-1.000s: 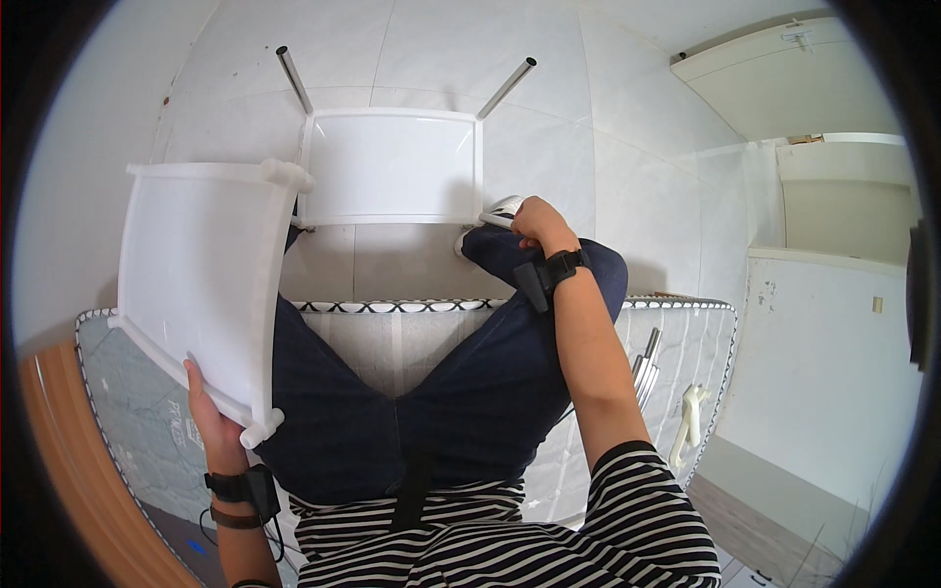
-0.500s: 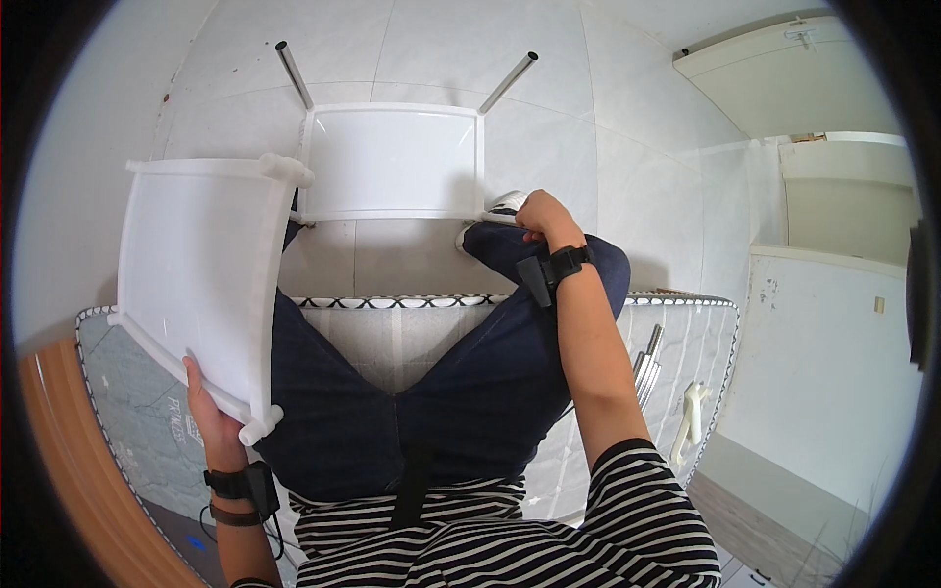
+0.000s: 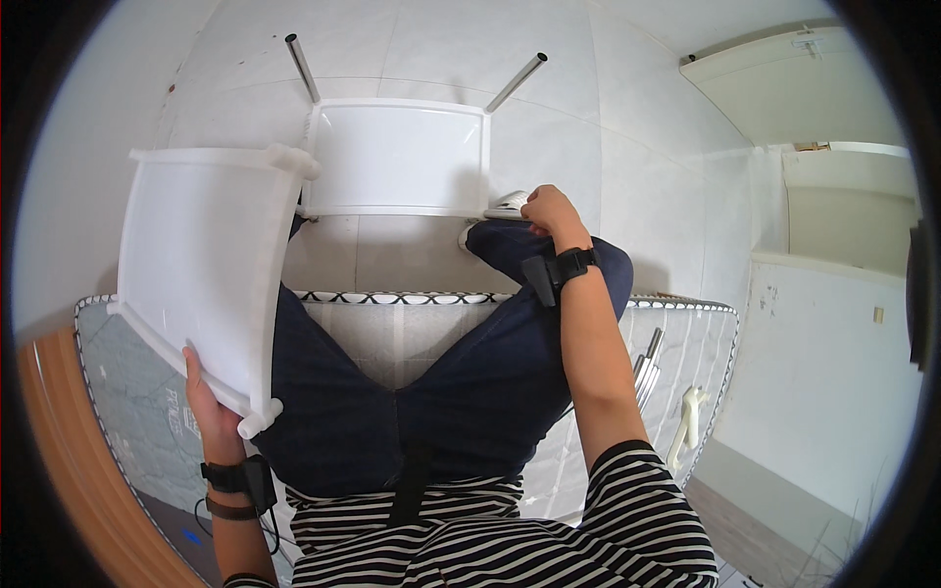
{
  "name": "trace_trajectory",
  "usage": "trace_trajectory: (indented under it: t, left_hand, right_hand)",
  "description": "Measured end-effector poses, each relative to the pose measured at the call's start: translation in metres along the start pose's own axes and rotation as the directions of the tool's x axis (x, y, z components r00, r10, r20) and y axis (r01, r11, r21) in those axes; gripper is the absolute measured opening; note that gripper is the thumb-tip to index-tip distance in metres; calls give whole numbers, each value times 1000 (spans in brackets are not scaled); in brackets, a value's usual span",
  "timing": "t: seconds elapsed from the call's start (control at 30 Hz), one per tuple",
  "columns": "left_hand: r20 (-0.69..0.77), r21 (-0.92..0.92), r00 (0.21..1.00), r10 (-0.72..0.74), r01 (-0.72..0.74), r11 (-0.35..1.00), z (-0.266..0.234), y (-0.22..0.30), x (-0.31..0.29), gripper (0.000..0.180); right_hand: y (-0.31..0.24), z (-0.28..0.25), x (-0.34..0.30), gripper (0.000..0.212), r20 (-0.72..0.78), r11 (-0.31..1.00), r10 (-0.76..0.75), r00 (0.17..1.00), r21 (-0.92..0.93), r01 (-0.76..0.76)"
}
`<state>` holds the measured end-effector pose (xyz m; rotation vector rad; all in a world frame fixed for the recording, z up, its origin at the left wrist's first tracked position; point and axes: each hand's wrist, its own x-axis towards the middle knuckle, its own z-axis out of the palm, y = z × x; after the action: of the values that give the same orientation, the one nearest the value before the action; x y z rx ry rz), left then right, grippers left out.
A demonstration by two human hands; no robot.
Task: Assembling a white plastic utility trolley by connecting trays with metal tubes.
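Observation:
My left hand grips the near edge of a white plastic shelf panel, thumb on its top face, with the panel tilted beside my left thigh. A second white shelf panel is in front of my feet, and two metal tubes rise from its far corners. Over my right shin, my right hand is closed near that panel's near right corner. What its curled fingers hold, if anything, is hidden.
I sit on a grey quilted mattress with black-and-white edging. To my right lie several metal tubes and a white plastic piece. A white cabinet stands at the right, and an orange-brown wooden surface at the left.
My right hand has shifted slightly up and to the right, its fingers still curled. The left hand keeps its grip on the panel, and the view has moved a little.

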<state>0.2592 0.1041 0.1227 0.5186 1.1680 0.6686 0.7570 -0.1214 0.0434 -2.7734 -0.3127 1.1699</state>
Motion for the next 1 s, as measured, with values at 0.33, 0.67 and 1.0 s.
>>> trace_trajectory:
  t: [0.33, 0.67, 1.0]
  left_hand:
    - [-2, -28, 1000, -25, 25, 999, 1, 0, 2, 50]
    - [-87, 4, 996, -16, 16, 1000, 7, 1, -2, 49]
    - [-34, -20, 999, -18, 18, 1000, 4, 0, -2, 48]
  right_hand:
    - [18, 4, 1, 31, -237, 977, -211, 948, -8, 215]
    - [5, 8, 2, 19, -470, 961, -227, 853, 32, 273]
    - [7, 2, 10, 15, -347, 961, -266, 899, -22, 276]
